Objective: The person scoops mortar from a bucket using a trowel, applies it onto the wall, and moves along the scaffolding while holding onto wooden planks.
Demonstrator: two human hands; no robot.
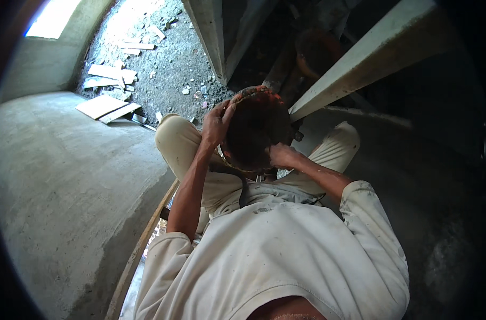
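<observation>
Grasping the upper-left rim of a round, dark vessel (254, 90), a worker's left hand (217, 126) is holding the edge in the head camera's view. The right hand (283, 157) is reaching into the vessel from the lower right; its fingers are disappearing into the dark interior, and whether they are clenching anything cannot be told. The vessel, showing orange-red patches along its far rim, is occupying the space between the worker's bent knees. The worker is wearing pale trousers (177, 140) and a pale, stained shirt (291, 245). Beyond the vessel, a thick pale post (360, 58) is slanting down toward its right side, while a second post (210, 40) is standing farther left. At left, a grey concrete surface (67, 154) is stretching alongside the worker, and loose boards (100, 105) are lying near its far edge beside rubble-strewn ground (168, 74).
</observation>
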